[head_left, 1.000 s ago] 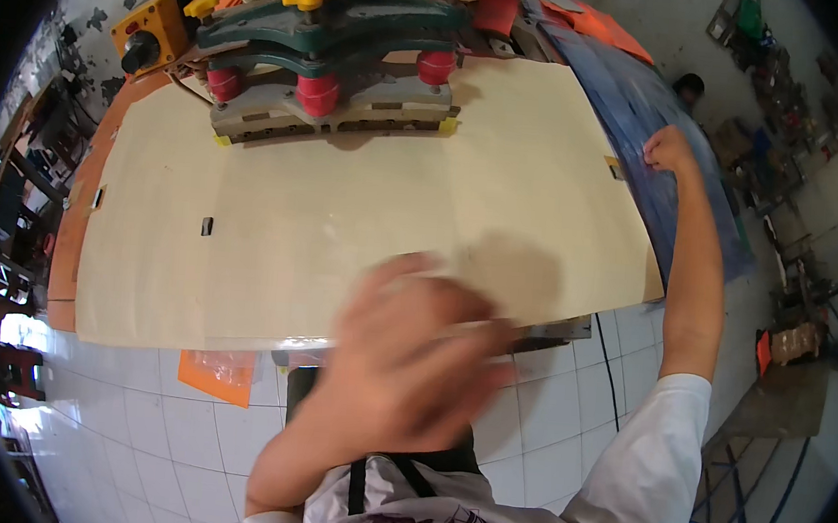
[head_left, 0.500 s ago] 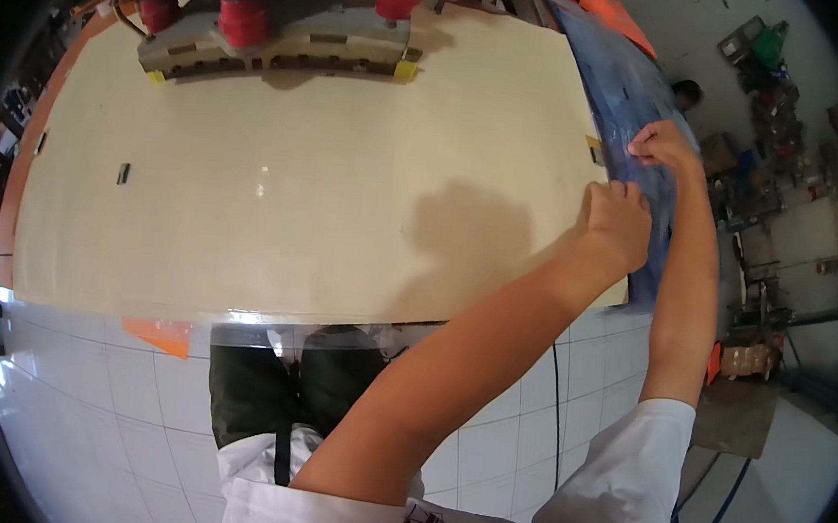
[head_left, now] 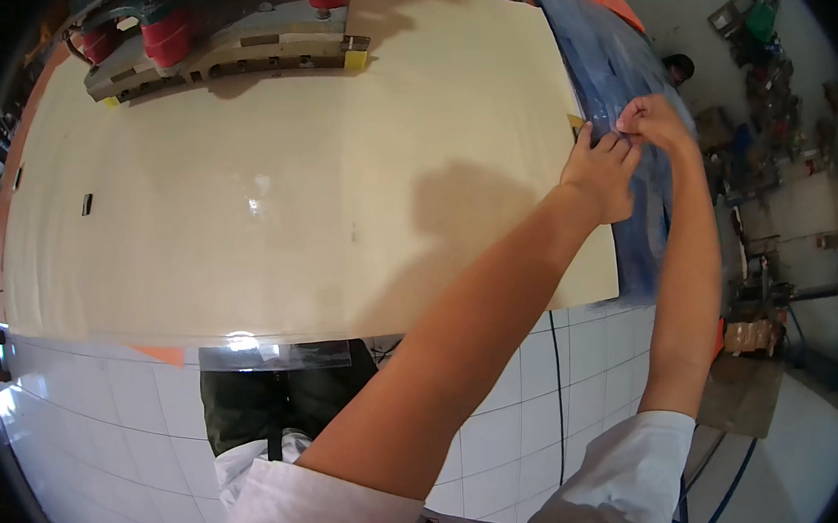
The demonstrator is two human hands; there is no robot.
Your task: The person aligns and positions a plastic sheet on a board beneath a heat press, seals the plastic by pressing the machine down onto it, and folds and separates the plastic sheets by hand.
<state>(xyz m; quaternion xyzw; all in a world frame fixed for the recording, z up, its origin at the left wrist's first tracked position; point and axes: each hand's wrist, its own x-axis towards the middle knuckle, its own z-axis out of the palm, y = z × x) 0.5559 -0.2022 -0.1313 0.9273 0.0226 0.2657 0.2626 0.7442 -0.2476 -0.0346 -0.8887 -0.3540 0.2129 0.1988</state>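
Note:
A large cream sheet point(head_left: 308, 176) covers the table, and a blue plastic-looking cover point(head_left: 641, 248) lies along its right edge. My left hand point(head_left: 600, 180) rests at that edge with its fingers spread over the sheet's border. Just beyond its fingertips is a small yellow-and-dark tab point(head_left: 575, 124), partly hidden by them. Close by on the right, my right hand point(head_left: 654, 122) is closed in a pinch above the blue cover. Whatever lies between its fingertips is too small to make out.
A heavy machine part with red cylinders point(head_left: 168, 40) and a metal bar point(head_left: 229, 62) stands over the sheet's far left. A small dark piece point(head_left: 87, 204) lies on the left of the sheet. Clear film point(head_left: 276, 356) hangs at the near edge. Shelved clutter stands right.
My left hand has moved farther away and slightly left, its fingers reaching to the tab. My right hand has shifted a little away and left. The view has turned slightly.

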